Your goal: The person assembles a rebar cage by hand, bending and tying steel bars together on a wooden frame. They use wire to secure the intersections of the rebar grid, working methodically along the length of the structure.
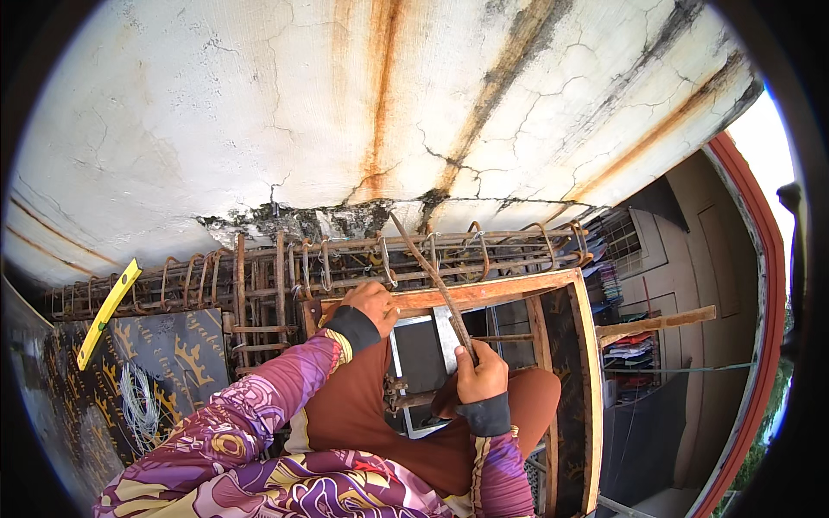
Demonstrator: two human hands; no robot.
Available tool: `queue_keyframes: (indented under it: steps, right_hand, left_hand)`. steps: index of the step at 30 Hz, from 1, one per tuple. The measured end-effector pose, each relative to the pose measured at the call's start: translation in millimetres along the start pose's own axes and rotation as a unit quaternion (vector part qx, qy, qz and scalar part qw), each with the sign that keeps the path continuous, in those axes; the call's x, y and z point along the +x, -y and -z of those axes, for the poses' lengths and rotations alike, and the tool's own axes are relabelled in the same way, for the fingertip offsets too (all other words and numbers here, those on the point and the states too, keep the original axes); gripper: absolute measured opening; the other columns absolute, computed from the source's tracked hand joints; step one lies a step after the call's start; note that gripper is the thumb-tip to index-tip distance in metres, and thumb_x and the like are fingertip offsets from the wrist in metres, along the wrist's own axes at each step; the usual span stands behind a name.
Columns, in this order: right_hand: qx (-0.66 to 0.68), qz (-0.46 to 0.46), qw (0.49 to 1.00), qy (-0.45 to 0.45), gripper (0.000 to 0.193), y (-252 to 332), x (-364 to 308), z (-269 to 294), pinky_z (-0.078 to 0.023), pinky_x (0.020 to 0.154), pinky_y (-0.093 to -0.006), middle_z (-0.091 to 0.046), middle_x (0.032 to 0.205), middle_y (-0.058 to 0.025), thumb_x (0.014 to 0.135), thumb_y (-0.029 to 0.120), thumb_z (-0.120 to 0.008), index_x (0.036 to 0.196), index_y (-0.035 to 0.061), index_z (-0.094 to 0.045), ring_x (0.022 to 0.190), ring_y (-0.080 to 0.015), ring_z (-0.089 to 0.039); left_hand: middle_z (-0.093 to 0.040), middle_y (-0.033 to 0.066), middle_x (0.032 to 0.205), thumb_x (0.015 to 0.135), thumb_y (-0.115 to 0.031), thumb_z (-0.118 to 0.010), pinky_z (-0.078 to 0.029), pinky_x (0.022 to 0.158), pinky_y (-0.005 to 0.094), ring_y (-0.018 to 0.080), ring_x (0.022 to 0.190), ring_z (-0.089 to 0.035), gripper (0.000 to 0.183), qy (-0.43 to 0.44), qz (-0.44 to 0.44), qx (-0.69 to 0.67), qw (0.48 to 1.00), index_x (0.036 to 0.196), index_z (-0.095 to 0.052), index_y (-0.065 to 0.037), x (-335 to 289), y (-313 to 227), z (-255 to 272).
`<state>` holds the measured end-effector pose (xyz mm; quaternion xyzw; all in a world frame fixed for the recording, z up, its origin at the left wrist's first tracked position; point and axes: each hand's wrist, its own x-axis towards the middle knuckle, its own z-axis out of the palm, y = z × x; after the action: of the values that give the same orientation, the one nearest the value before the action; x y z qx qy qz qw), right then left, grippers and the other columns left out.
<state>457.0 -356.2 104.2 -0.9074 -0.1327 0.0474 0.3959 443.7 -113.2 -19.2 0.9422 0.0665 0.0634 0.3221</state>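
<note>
My right hand is closed around the lower end of a rusty steel bar. The bar slants up and left, its far tip crossing over the rebar cage near the wall. Close to the left end of a timber beam, my left hand has its fingers curled together. Whatever those fingers may hold is hidden. Rectangular steel ties ring the long bars of the cage, several with thin shiny wire twisted on them. Both forearms wear purple patterned sleeves with dark cuffs.
A cracked, rust-streaked white wall rises beyond the cage. On dark printed plywood at left lie a yellow spirit level and a wire coil. Below my knees opens a timber-framed gap. A wooden stick juts out right.
</note>
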Motion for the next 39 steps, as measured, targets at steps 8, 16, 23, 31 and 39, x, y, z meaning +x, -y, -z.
queue_keyframes:
  steps: [8,16,23,31,39]
  right_hand:
    - [-0.063,-0.017,0.998,-0.002,0.021,-6.0,11.3,7.9,-0.049,0.063,-0.0449,-0.064,0.074,-0.0211,0.091,0.020,-0.066,0.093,-0.0002,-0.066,0.071,-0.0421,-0.063]
    - [0.060,-0.151,0.983,-0.083,0.026,-55.3,51.4,66.0,-0.038,0.038,-0.0271,-0.051,0.060,-0.0019,0.099,0.018,-0.058,0.080,0.0007,-0.055,0.042,-0.0095,-0.049]
    - [-0.095,-0.130,0.980,-0.113,0.020,-154.1,98.4,106.1,-0.039,0.036,-0.0276,-0.054,0.064,-0.0042,0.095,0.016,-0.061,0.095,-0.0035,-0.062,0.041,-0.0116,-0.048]
    - [-0.126,-0.131,0.979,-0.087,0.022,-179.0,96.9,91.8,-0.040,0.038,-0.0286,-0.058,0.065,-0.0060,0.091,0.012,-0.064,0.105,-0.0055,-0.064,0.042,-0.0122,-0.050]
    - [-0.192,-0.170,0.963,-0.079,0.023,-169.3,113.4,90.5,-0.051,0.068,-0.0427,-0.069,0.080,-0.0192,0.086,0.018,-0.068,0.099,-0.0008,-0.069,0.072,-0.0336,-0.067]
  left_hand:
    - [-0.063,0.0101,0.104,0.082,-0.032,-0.064,-0.046,0.091,0.0439,0.0308,0.105,-0.058,0.028,0.033,0.045,0.010,0.998,0.093,-0.071,-0.007,0.3,-3.4,9.3]
    - [-0.062,0.0112,0.104,0.084,-0.034,-0.064,-0.046,0.091,0.0454,0.0316,0.104,-0.058,0.029,0.026,0.043,0.028,0.998,0.090,-0.069,-0.006,4.4,-3.6,2.5]
    - [-0.061,0.0111,0.108,0.083,-0.034,-0.065,-0.044,0.094,0.0455,0.0315,0.108,-0.057,0.031,0.055,0.050,0.005,0.997,0.094,-0.069,-0.006,8.7,-9.7,4.9]
    - [-0.061,0.0110,0.104,0.083,-0.035,-0.063,-0.045,0.091,0.0475,0.0305,0.107,-0.058,0.031,0.024,0.047,0.018,0.998,0.095,-0.071,-0.008,5.8,-1.0,-1.6]
    - [-0.062,0.0112,0.105,0.084,-0.035,-0.062,-0.045,0.093,0.0459,0.0295,0.107,-0.057,0.031,0.045,0.057,0.016,0.997,0.097,-0.072,-0.008,9.9,-9.7,2.6]
